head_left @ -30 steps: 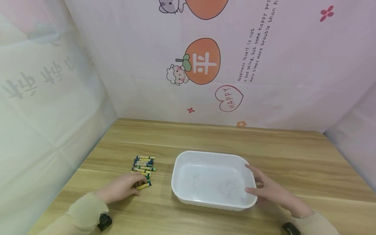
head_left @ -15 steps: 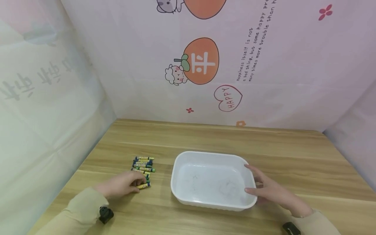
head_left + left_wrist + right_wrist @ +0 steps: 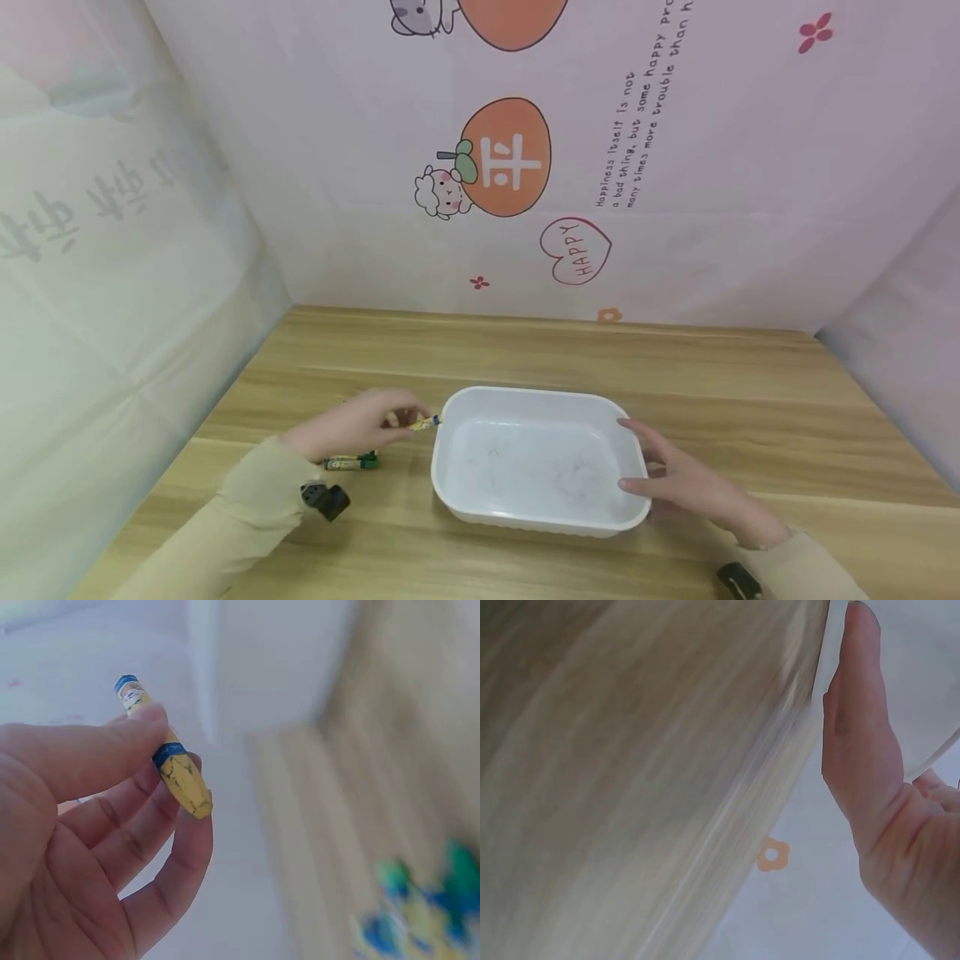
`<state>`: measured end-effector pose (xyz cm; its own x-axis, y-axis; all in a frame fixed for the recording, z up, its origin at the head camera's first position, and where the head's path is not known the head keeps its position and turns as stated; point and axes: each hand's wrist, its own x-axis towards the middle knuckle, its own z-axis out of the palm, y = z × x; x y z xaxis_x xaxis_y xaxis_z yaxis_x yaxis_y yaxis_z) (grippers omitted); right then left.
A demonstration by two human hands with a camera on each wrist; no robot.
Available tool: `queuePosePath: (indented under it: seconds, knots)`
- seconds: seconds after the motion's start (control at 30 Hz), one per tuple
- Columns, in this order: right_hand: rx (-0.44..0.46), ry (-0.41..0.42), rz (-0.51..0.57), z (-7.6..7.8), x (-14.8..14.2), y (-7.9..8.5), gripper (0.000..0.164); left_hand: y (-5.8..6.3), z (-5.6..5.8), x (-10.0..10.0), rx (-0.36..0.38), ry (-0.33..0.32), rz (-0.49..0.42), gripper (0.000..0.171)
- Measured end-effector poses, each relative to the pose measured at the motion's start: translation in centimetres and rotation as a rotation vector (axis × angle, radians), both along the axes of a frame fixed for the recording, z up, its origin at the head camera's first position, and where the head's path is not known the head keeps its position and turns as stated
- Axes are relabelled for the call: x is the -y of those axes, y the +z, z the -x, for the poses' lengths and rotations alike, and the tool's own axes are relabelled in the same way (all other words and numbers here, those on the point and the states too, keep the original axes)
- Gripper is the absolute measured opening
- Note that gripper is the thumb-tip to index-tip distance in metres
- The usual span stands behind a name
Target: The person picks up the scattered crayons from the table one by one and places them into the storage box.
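Between the thumb and fingers of my left hand (image 3: 367,419) is a yellow crayon (image 3: 184,776) with a dark blue band, its blunt tip toward the wrist camera. In the head view the crayon's far end reaches the left rim of a white plastic tub (image 3: 525,522). My right hand (image 3: 678,479) holds the tub's right side, thumb and index fingertip over the rim and the other fingers outside. Green-ended crayons (image 3: 351,463) lie on the table beneath my left forearm; other crayons are hidden behind that hand. The tub's floor shows only faint smudges.
A wood-grain table (image 3: 525,342) carries everything. Printed cloth (image 3: 337,167) hangs behind it and along both sides. Black wrist straps (image 3: 326,500) sit over beige sleeves.
My left hand has lifted a crayon from the row and carried it right and away from me to the tub's left rim. My right hand stays at the tub.
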<state>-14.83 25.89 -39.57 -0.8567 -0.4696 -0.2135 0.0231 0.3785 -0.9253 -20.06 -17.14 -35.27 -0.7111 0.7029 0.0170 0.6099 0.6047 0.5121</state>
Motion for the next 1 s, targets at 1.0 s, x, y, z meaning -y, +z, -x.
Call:
queuePosePath:
  seconds: [1.0]
  knots:
    - [-0.018, -0.041, -0.028, -0.3, -0.3, -0.3, 0.091, -2.6, 4.4, -18.5, 0.045, -0.251, 0.188, 0.019]
